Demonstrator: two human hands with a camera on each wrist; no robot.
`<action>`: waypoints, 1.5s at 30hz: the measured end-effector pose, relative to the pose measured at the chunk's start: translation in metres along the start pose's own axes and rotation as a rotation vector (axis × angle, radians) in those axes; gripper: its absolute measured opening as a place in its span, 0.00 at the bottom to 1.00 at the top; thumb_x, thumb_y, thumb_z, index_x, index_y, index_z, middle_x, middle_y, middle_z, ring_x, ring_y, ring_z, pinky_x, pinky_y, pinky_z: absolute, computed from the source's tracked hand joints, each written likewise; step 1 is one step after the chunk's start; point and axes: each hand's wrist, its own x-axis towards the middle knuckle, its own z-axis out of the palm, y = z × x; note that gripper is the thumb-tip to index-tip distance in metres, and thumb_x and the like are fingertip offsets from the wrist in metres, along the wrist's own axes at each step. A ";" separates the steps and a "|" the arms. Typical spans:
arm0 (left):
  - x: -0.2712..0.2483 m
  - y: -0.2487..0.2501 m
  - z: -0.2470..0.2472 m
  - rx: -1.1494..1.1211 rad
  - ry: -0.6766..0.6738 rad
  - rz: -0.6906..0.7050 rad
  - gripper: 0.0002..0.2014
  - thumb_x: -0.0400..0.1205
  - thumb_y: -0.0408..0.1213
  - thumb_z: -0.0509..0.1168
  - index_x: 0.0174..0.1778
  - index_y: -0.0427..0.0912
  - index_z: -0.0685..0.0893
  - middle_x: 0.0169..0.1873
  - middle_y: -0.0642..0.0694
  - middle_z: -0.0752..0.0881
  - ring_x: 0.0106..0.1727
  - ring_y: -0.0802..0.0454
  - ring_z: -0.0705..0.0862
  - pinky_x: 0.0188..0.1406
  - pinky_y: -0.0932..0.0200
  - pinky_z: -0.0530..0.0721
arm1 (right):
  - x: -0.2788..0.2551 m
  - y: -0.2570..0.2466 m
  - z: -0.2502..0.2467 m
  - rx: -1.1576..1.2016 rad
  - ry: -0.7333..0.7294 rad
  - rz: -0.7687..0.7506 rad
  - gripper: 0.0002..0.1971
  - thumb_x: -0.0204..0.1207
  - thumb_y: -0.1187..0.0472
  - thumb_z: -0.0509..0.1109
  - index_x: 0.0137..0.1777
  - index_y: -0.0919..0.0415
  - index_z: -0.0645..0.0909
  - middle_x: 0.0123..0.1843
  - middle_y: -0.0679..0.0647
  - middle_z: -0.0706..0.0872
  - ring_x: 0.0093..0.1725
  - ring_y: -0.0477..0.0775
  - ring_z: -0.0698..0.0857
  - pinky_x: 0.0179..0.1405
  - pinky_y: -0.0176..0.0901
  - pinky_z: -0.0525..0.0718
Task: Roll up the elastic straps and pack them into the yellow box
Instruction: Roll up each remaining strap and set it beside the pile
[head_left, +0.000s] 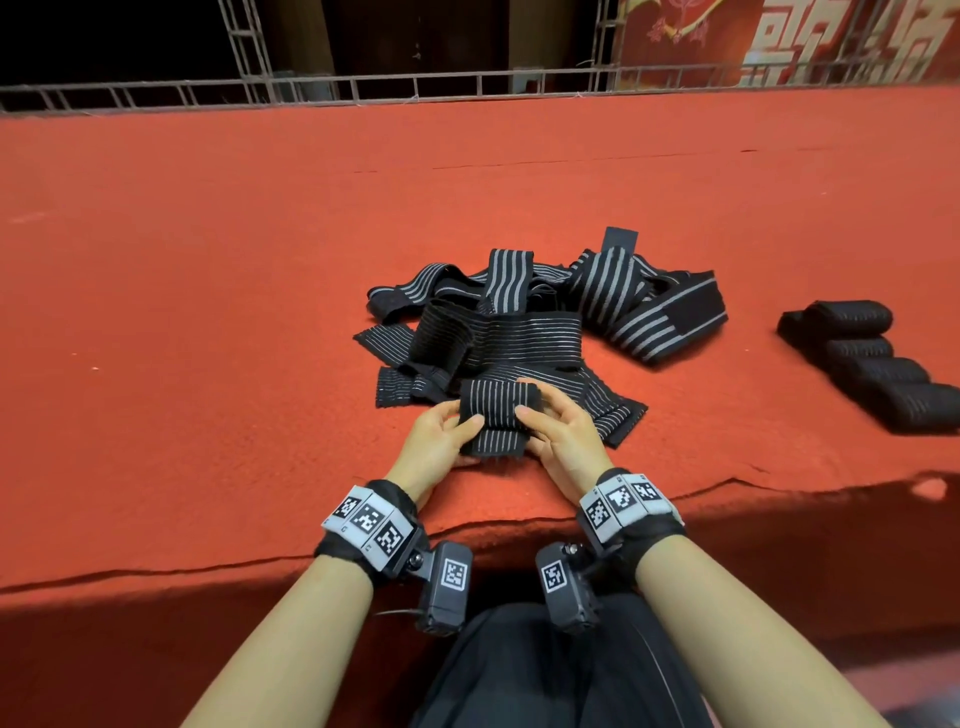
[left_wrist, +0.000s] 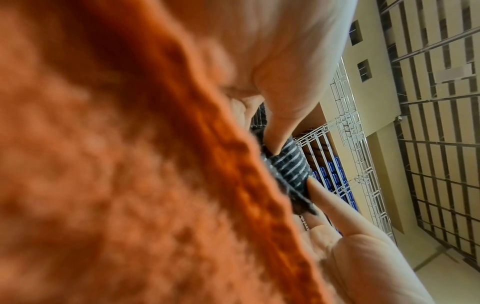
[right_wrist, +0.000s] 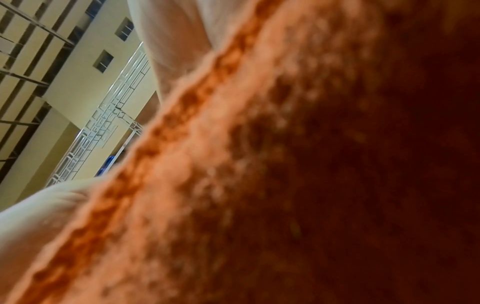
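A black elastic strap with thin grey stripes (head_left: 496, 415) is partly rolled between my two hands near the front edge of the red carpet. My left hand (head_left: 447, 434) grips its left end, thumb on top. My right hand (head_left: 550, 423) grips its right end, fingers curled over it. In the left wrist view the striped roll (left_wrist: 289, 164) shows pinched between a thumb above and fingers (left_wrist: 335, 207) below. Behind lies a loose pile of striped straps (head_left: 545, 312). Several rolled black straps (head_left: 872, 364) lie in a row at the right. No yellow box is in view. The right wrist view shows only carpet and forearm.
The red carpet (head_left: 208, 312) covers a raised platform whose front edge (head_left: 208, 571) runs just under my wrists. A metal truss rail (head_left: 467, 85) borders the far side. Bare carpet stretches to the left of the pile.
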 end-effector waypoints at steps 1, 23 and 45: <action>0.000 0.000 0.000 0.053 -0.010 0.000 0.15 0.86 0.32 0.61 0.68 0.34 0.77 0.49 0.46 0.88 0.44 0.55 0.88 0.32 0.66 0.85 | 0.000 0.000 0.000 0.019 -0.006 0.000 0.21 0.77 0.77 0.65 0.71 0.70 0.75 0.62 0.64 0.84 0.60 0.58 0.85 0.50 0.43 0.87; -0.005 0.007 0.001 0.133 -0.090 0.019 0.13 0.87 0.38 0.59 0.64 0.36 0.80 0.33 0.58 0.88 0.29 0.66 0.84 0.32 0.69 0.83 | 0.002 0.006 0.005 -0.554 0.014 -0.073 0.29 0.83 0.58 0.61 0.83 0.52 0.60 0.76 0.47 0.75 0.74 0.44 0.73 0.79 0.44 0.65; -0.003 0.018 0.011 0.054 0.044 -0.074 0.12 0.86 0.42 0.60 0.63 0.41 0.77 0.50 0.44 0.84 0.32 0.54 0.85 0.23 0.67 0.83 | -0.008 -0.032 0.010 0.016 0.060 0.220 0.17 0.81 0.68 0.59 0.67 0.64 0.81 0.62 0.59 0.84 0.56 0.60 0.85 0.52 0.53 0.87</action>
